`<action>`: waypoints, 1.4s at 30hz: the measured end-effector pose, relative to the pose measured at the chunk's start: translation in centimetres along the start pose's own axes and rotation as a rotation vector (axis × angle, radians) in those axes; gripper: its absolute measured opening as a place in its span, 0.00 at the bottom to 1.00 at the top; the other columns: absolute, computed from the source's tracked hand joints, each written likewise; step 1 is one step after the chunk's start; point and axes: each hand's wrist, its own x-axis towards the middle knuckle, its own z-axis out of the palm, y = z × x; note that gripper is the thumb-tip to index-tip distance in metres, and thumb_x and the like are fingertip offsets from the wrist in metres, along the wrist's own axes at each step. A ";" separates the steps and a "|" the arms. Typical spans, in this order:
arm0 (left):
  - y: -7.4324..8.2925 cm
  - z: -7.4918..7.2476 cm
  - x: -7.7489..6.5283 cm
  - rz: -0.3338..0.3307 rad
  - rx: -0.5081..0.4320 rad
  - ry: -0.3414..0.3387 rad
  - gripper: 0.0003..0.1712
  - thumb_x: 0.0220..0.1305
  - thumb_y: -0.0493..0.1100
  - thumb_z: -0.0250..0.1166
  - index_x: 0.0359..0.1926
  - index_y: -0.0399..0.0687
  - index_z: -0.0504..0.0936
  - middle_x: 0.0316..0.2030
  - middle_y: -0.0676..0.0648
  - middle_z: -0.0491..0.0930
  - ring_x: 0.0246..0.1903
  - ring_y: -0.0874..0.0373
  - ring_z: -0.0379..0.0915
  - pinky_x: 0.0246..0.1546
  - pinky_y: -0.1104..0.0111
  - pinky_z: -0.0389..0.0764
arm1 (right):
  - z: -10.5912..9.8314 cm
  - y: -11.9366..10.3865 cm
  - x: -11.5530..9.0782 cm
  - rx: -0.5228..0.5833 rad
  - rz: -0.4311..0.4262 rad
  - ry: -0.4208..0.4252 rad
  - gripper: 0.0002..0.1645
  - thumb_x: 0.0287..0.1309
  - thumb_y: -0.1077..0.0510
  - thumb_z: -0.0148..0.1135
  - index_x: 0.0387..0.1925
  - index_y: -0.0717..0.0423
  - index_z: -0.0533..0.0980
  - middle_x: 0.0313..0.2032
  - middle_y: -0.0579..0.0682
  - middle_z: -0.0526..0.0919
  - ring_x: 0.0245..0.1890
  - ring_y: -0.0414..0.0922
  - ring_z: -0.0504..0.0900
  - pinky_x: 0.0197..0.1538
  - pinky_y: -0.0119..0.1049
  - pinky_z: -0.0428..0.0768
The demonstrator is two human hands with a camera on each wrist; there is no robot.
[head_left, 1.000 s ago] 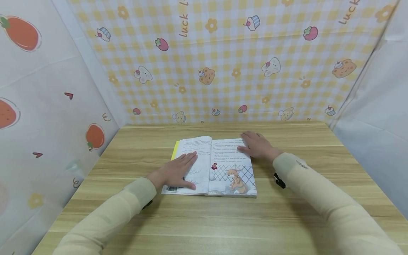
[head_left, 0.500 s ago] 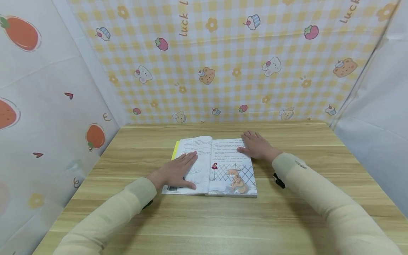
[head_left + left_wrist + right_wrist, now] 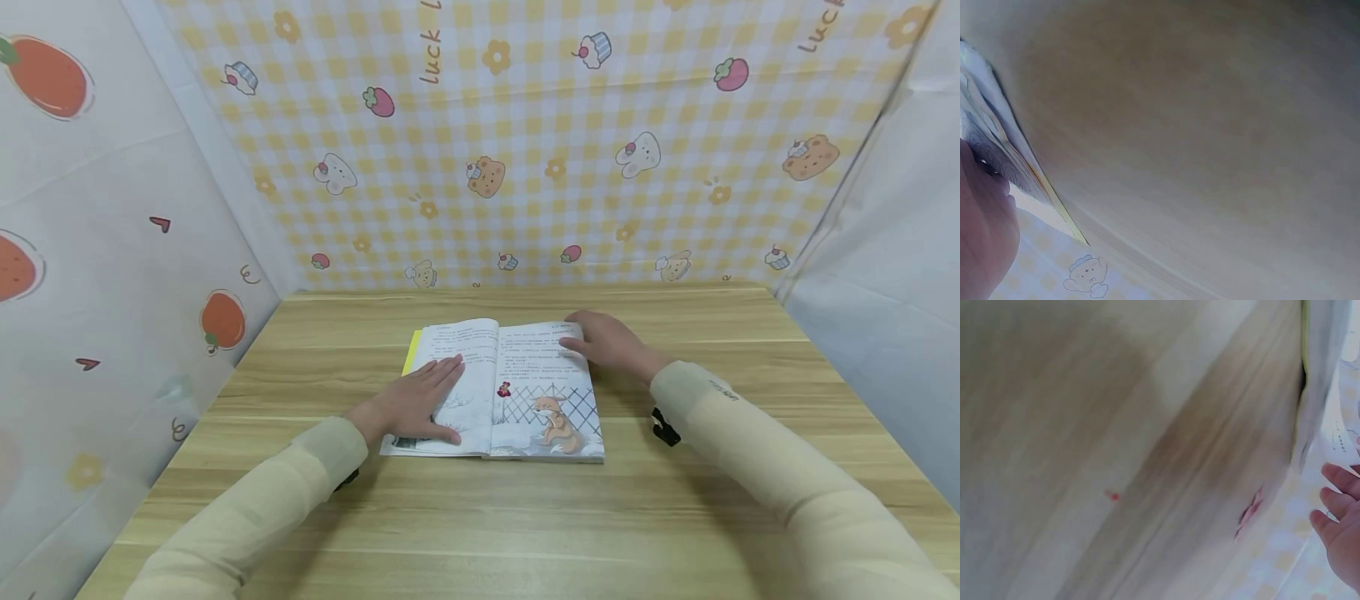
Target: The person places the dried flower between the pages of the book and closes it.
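Observation:
An open book (image 3: 532, 367) lies on the wooden table, with text on both pages and a fox picture low on the right page. My left hand (image 3: 416, 402) rests flat on the left page, fingers together and thumb apart. At the upper right corner, my right hand (image 3: 611, 340) pinches the right page, whose top edge is slightly raised. Its thumb is on the page and its other fingers are bent at the edge. The right wrist view shows the fingertips of the right hand (image 3: 1342, 519) close to the book's corner (image 3: 1310, 419).
The wooden table (image 3: 480, 533) extends around the book. A yellow cover edge (image 3: 412, 352) sticks out at the book's left. A yellow checked cloth (image 3: 525, 167) hangs behind the table, with white cloths (image 3: 112, 275) at the sides. Black wrist straps (image 3: 664, 427) show under the sleeves.
The fingers of my right hand have gone from spread over the right page's edge to bent at its corner. The page's upper corner has risen slightly. My left hand has stayed put.

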 end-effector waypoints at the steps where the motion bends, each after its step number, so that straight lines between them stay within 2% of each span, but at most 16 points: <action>1: 0.0 0.0 0.0 -0.001 0.002 -0.001 0.65 0.41 0.83 0.35 0.67 0.40 0.37 0.67 0.44 0.34 0.65 0.53 0.31 0.63 0.62 0.40 | -0.1 -0.2 -0.1 0.042 0.022 -0.001 0.34 0.54 0.37 0.51 0.54 0.57 0.67 0.52 0.56 0.71 0.53 0.53 0.68 0.54 0.49 0.65; 5: 0.0 -0.1 0.0 -0.007 -0.002 -0.005 0.65 0.41 0.83 0.34 0.67 0.41 0.37 0.67 0.44 0.34 0.65 0.54 0.30 0.62 0.63 0.39 | -0.6 -1.0 -0.7 0.192 0.094 0.007 0.31 0.56 0.37 0.49 0.53 0.54 0.68 0.52 0.55 0.71 0.54 0.53 0.67 0.53 0.50 0.66; 10: 0.0 -0.1 -0.1 -0.008 -0.006 -0.006 0.65 0.41 0.83 0.35 0.67 0.40 0.37 0.67 0.44 0.34 0.65 0.53 0.30 0.63 0.62 0.39 | -1.1 -1.6 -1.2 0.368 0.114 0.030 0.31 0.58 0.40 0.48 0.53 0.59 0.68 0.49 0.56 0.73 0.51 0.52 0.70 0.51 0.46 0.69; 15: 0.0 -0.1 0.0 -0.003 -0.001 -0.004 0.65 0.41 0.83 0.35 0.67 0.40 0.37 0.67 0.43 0.34 0.65 0.53 0.31 0.63 0.62 0.40 | -1.4 -2.0 -1.7 0.579 0.166 0.021 0.31 0.59 0.41 0.47 0.54 0.60 0.66 0.49 0.56 0.73 0.49 0.50 0.72 0.47 0.43 0.74; 20: -0.1 -0.1 0.0 0.005 -0.006 0.005 0.65 0.42 0.83 0.35 0.67 0.39 0.37 0.67 0.43 0.34 0.65 0.53 0.31 0.63 0.62 0.40 | -1.8 -2.5 -2.4 0.828 0.211 -0.001 0.31 0.61 0.44 0.45 0.56 0.63 0.63 0.51 0.59 0.70 0.51 0.53 0.71 0.46 0.42 0.75; 23: -0.1 0.0 0.0 0.000 -0.007 0.003 0.65 0.41 0.83 0.35 0.67 0.40 0.36 0.67 0.44 0.33 0.65 0.54 0.30 0.63 0.62 0.39 | -1.8 -2.8 -2.9 0.931 0.248 0.010 0.30 0.62 0.45 0.45 0.56 0.64 0.62 0.51 0.60 0.69 0.51 0.54 0.71 0.47 0.44 0.74; 27: -0.1 0.1 0.0 -0.012 -0.008 -0.006 0.65 0.41 0.83 0.35 0.67 0.41 0.35 0.67 0.45 0.32 0.65 0.55 0.29 0.62 0.63 0.38 | -1.8 -3.1 -3.5 1.005 0.276 0.010 0.29 0.63 0.45 0.44 0.55 0.63 0.63 0.51 0.61 0.69 0.50 0.55 0.70 0.48 0.46 0.73; 32: -0.1 0.3 0.0 -0.011 -0.006 -0.006 0.65 0.41 0.83 0.34 0.67 0.41 0.35 0.67 0.45 0.32 0.65 0.54 0.29 0.62 0.63 0.37 | -1.7 -3.3 -4.0 1.053 0.298 -0.012 0.26 0.64 0.46 0.42 0.56 0.60 0.64 0.50 0.59 0.70 0.49 0.52 0.71 0.46 0.42 0.75; 37: -0.2 0.5 0.0 -0.007 -0.008 0.005 0.65 0.41 0.83 0.35 0.67 0.41 0.36 0.67 0.44 0.32 0.65 0.54 0.29 0.62 0.63 0.37 | -1.7 -3.8 -4.2 1.113 0.309 -0.016 0.24 0.66 0.51 0.41 0.58 0.61 0.62 0.48 0.59 0.70 0.43 0.48 0.74 0.42 0.40 0.76; 42: -0.3 0.4 0.1 -0.009 -0.008 0.000 0.65 0.41 0.83 0.36 0.67 0.41 0.35 0.67 0.45 0.32 0.65 0.55 0.29 0.63 0.64 0.38 | -1.5 -4.8 -4.3 1.150 0.333 -0.020 0.23 0.65 0.55 0.42 0.59 0.61 0.61 0.43 0.54 0.74 0.37 0.44 0.76 0.38 0.37 0.76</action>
